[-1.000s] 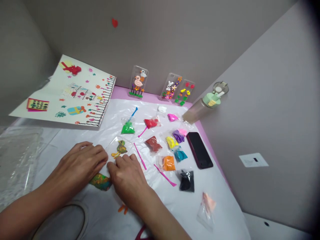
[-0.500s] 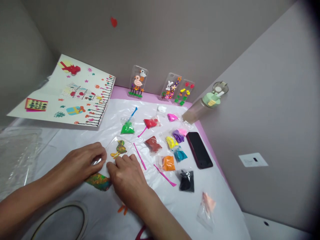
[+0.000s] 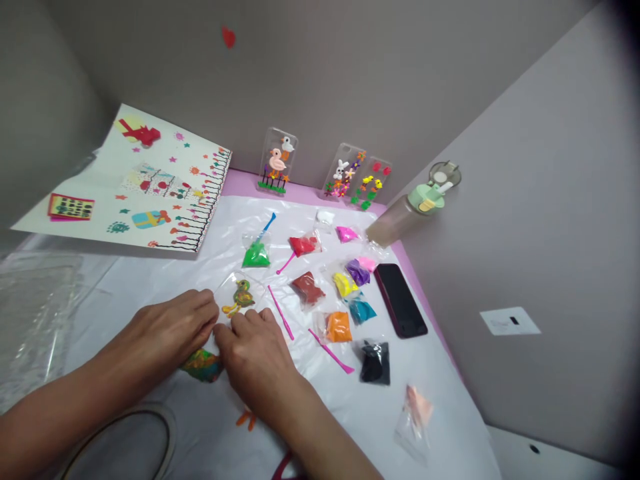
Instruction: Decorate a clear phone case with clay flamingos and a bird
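Note:
A clear phone case (image 3: 254, 281) lies on the white-covered table, with a green and yellow-brown clay duck (image 3: 243, 294) on it. My right hand (image 3: 257, 350) rests over its near part, fingers curled and thumb toward my left hand. At its left edge, my left hand (image 3: 183, 323) is closed, fingertips bent down; whatever they pinch is hidden. Below both hands lies a lump of mixed green, orange and blue clay (image 3: 201, 366), partly covered by my left hand. Small orange clay pieces (image 3: 246, 419) sit near my right forearm.
Bagged clay, including brown (image 3: 309, 288), orange (image 3: 339, 327) and black (image 3: 375, 362), lies to the right with pink modelling tools (image 3: 281, 313). Beyond are a phone (image 3: 401, 300), a bottle (image 3: 405, 217), decorated cases (image 3: 278, 162) and a decorated card (image 3: 120, 180). A ring-shaped roll (image 3: 167, 433) is in front.
My left hand has shifted slightly right toward my right hand, its fingers now folded down, covering shiny clear plastic and more of the mixed clay. My right hand stays almost in place.

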Motion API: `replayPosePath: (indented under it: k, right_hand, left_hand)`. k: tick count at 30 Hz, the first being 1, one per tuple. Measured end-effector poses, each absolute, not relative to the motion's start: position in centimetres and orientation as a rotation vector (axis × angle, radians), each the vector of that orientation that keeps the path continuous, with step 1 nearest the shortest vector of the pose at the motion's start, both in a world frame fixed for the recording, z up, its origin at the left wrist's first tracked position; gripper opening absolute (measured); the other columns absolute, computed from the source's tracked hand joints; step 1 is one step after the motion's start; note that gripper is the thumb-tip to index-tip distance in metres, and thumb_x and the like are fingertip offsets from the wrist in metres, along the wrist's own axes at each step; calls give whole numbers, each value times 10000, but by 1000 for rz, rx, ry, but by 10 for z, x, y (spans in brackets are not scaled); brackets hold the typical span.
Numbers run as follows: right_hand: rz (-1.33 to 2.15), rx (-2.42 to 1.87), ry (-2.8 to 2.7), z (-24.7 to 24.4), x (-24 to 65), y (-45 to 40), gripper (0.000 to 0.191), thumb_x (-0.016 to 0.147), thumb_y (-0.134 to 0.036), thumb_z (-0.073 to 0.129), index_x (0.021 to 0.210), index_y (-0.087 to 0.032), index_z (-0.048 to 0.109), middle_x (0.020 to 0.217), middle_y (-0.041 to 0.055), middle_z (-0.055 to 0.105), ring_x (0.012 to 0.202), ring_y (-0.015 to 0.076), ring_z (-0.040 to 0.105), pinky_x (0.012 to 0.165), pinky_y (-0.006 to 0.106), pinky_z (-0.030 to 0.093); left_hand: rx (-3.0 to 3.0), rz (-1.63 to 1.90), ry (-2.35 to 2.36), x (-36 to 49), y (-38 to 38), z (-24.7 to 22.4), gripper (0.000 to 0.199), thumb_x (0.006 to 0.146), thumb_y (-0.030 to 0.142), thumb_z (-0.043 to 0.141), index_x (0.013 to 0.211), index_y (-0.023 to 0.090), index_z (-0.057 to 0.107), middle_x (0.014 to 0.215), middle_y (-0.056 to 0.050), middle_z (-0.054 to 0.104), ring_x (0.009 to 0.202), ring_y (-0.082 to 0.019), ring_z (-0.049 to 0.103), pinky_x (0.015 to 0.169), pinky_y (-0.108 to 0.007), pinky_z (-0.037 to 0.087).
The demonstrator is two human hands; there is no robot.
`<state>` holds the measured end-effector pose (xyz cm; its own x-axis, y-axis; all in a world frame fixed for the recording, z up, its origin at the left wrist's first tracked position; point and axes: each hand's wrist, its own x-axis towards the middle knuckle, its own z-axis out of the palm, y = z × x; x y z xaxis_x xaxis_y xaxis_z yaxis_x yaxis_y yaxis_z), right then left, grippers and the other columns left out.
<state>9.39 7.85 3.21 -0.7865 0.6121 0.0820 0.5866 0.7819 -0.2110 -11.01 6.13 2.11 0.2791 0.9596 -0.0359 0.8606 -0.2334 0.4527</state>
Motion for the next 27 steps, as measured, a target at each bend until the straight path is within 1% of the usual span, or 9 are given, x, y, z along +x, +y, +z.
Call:
replayPosePath:
  k: [2,6,12,17,21,24,27]
  right_hand:
    - [270,-958,-2829,32,94,78,86,1015,-97,606,1019,-175,644,922,43,676,883,261,617,849,394,444]
    - [272,-956,-2837,33,95,78,102,1008,-84,603,998,-181,635,925,46,677,887,260,616,858,391,447]
    - [279,-959,-2847,33,95,78,103,1006,-83,604,1005,-179,642,920,46,678,879,255,615,854,384,454]
    - [273,-953,-2833,32,95,79,104,1010,-88,599,1042,-173,649,937,46,681,890,263,622,851,401,459]
    - [272,-958,-2841,33,95,79,97,1007,-91,607,1003,-182,638,926,44,679,879,259,617,839,397,458]
    - [271,-959,-2851,33,94,79,102,1010,-91,606,984,-185,636,914,44,682,868,256,617,838,391,454]
    - [283,-958,-2853,33,94,79,106,1010,-83,603,1041,-173,648,944,52,691,894,259,622,852,395,452]
  left_hand:
    - [2179,309,1640,-109,63,24,315,983,317,400,804,243,649,858,-54,687,802,-235,685,703,-351,482]
    - [2116,318,1670,-110,69,33,309,971,367,407,835,240,654,896,-63,709,870,-259,716,760,-373,509]
    - [2028,307,1623,-116,72,35,370,970,435,419,809,256,700,924,-51,754,897,-254,738,795,-361,531]
    - [2077,374,1693,-114,67,25,329,983,387,430,843,248,693,894,-48,726,888,-274,728,778,-388,511]
    - [2051,398,1700,-115,65,23,313,1012,351,413,890,246,681,934,-41,731,912,-267,720,812,-394,511]
    - [2035,401,1700,-117,65,22,301,1020,363,422,922,249,683,971,-41,735,928,-266,728,818,-392,518]
    - [2040,397,1713,-117,64,21,275,1015,385,456,913,259,678,946,-36,724,909,-263,728,798,-380,519]
